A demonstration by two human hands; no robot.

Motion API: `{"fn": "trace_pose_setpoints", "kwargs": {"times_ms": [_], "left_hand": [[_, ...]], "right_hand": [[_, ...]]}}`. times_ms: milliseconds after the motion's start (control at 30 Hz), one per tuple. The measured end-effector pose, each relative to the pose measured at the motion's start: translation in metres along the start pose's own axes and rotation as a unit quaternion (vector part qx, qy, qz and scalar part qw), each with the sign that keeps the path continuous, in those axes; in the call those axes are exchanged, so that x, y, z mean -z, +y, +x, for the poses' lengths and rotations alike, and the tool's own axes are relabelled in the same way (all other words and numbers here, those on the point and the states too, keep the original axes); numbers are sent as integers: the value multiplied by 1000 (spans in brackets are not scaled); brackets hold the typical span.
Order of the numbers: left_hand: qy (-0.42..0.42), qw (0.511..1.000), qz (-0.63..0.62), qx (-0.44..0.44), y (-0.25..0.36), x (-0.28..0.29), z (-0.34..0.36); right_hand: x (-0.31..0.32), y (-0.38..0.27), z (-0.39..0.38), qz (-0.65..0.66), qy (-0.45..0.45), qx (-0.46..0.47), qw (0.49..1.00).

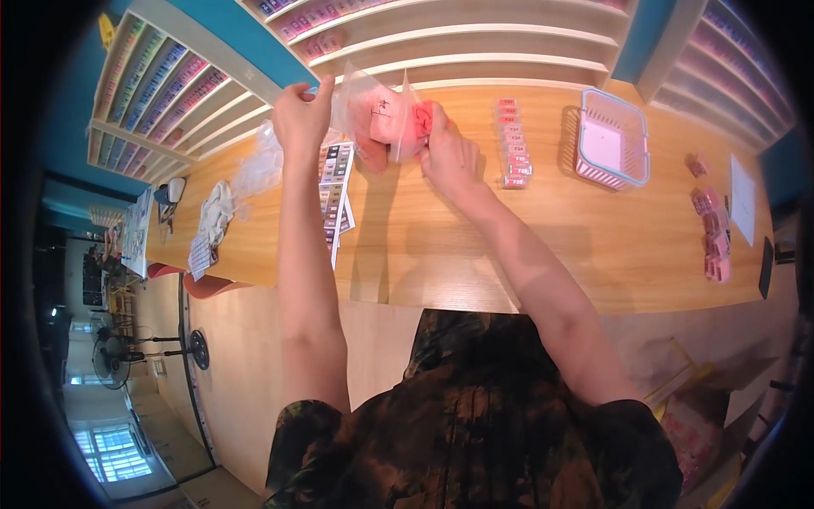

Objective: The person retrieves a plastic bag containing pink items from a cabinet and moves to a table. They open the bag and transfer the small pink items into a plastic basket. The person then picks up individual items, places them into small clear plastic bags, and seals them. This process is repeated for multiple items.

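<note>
Above the table, a clear plastic bag (346, 103) holds a pink packet (386, 114) with dark handwriting on it. My left hand (307, 114) is raised at the bag's left side, thumb and fingers closed on its edge. On the other side, my right hand (451, 157) is closed round the bag's right end, next to a bunched red-pink part (421, 117). What lies under the right fingers is partly hidden. Beneath the bag and by my left forearm lies a printed colour chart (337, 174) with rows of swatches.
Right of my hands stands a column of small pink-labelled boxes (512, 140), then a pink basket with a blue rim (612, 140). More small boxes (712, 229) and a white paper (743, 199) lie at far right. Crumpled plastic (259, 165) and a cloth (218, 212) lie left. Shelves (466, 51) line the back.
</note>
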State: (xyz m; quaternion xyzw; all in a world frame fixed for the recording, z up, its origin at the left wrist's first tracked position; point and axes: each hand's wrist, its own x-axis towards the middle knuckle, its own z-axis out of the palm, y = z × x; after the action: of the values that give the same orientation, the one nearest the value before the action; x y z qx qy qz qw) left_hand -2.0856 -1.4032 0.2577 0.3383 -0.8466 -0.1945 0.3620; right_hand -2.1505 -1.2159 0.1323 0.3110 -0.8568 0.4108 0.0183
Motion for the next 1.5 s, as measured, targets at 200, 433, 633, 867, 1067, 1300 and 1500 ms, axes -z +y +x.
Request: {"fn": "trace_pose_setpoints", "kwargs": {"times_ms": [200,433,633,867,1067,1300,1500], "left_hand": [[-186,954,-130,196,-54,-12,31],[-199,880,-368,226,-64,-5,13],[-259,830,-428,246,-53,1,9],[-319,800,-468,200,-37,3,15],[-329,814,-444,178,-25,-15,21],[-291,886,-337,129,-42,-26,28],[-321,868,-347,153,-27,-38,22]], "right_hand": [[9,6,-40,61,-12,-2,998],[6,-2,-40,-8,135,59,989],[-24,-17,12,-69,160,74,982],[18,8,80,444,38,-167,879],[-4,42,104,417,-54,-122,899],[44,15,98,408,-97,-164,893],[45,-36,125,41,-111,-33,992]]}}
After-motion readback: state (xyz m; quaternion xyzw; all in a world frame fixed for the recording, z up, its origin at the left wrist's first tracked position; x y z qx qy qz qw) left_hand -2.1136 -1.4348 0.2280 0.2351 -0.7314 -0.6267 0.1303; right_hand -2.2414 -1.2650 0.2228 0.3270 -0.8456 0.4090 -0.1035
